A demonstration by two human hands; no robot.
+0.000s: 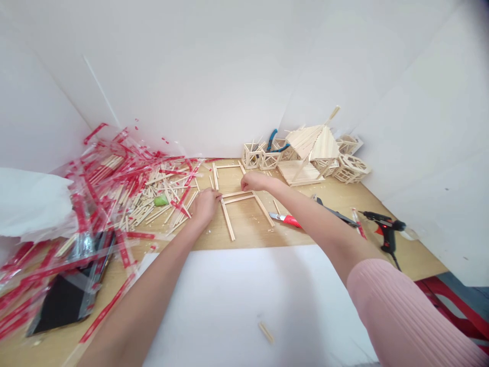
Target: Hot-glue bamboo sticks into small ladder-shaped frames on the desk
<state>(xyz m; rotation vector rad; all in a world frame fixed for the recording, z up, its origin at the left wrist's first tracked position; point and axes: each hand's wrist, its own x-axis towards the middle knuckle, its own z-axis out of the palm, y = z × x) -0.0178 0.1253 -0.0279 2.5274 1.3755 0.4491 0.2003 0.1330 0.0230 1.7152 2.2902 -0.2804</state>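
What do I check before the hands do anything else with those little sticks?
1. Left hand at the stick frame: ok, at its corner.
2. Right hand away from the knife: ok, they're apart.
3. Knife blade tucked in: cannot tell, too blurry.
4. Glue gun off: not ok, it seems to glow red.
5. Loose sticks tidy: not ok, jumbled beside red-striped wrappers.

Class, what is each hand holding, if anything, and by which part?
Left hand: the stick frame, by its far-left corner. Right hand: cannot tell.
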